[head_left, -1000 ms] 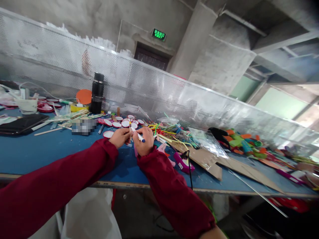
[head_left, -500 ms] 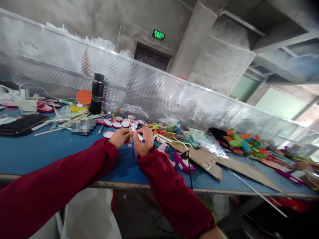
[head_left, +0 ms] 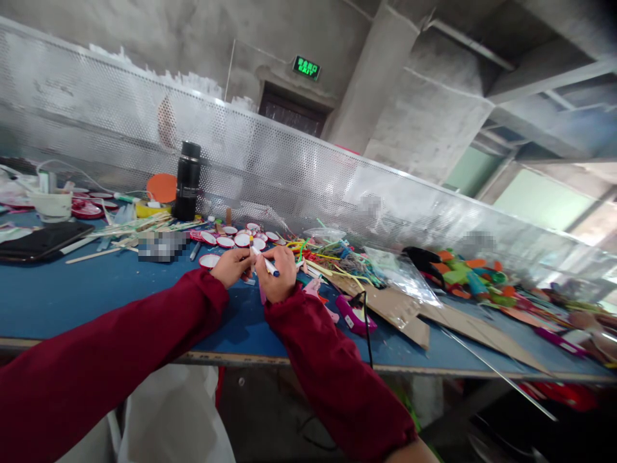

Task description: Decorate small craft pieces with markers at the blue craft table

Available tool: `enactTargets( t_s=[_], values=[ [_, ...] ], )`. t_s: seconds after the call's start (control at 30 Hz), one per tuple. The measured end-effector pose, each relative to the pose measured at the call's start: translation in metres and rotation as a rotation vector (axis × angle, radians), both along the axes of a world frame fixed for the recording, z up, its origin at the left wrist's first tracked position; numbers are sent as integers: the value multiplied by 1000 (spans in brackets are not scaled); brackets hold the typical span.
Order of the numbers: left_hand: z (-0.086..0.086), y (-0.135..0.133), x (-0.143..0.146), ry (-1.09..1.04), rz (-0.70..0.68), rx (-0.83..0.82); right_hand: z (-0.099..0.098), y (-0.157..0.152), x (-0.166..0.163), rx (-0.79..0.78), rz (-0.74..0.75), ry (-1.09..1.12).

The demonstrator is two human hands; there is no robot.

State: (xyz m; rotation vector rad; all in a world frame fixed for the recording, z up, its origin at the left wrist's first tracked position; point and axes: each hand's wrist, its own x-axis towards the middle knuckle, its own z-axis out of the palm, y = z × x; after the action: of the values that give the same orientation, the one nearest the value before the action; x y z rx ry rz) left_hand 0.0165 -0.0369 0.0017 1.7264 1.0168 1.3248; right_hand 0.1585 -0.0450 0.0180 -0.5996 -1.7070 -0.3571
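My right hand [head_left: 278, 275] is closed round a white marker [head_left: 269, 265] with a dark blue end, held like a pen. Its tip points toward my left hand [head_left: 233, 266] and is hard to make out. Between the fingertips of my left hand stands a small slim piece with a yellow-orange end [head_left: 251, 241]; its lower part is hidden by the fingers. Both hands are close together above the blue table. Just behind them lie several round white discs with red rims [head_left: 241, 239], and one more disc [head_left: 209, 260] lies beside my left wrist.
A black bottle [head_left: 187, 183] stands at the back left, near a phone [head_left: 45, 241] and thin wooden sticks [head_left: 130, 238]. Tangled coloured strands [head_left: 337, 254], cardboard strips [head_left: 385, 305] and a purple object [head_left: 354, 315] with a black cord lie right. A perforated metal panel [head_left: 299, 170] runs behind.
My right hand and the marker have shifted very slightly to the left, toward the slim piece. My left hand has stayed almost still.
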Motion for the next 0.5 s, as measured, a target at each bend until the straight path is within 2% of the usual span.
enactTargets(
  t_s=[0.5],
  values=[
    [0,-1,0,5,3,-4,0,0,-1,16,13,2]
  ],
)
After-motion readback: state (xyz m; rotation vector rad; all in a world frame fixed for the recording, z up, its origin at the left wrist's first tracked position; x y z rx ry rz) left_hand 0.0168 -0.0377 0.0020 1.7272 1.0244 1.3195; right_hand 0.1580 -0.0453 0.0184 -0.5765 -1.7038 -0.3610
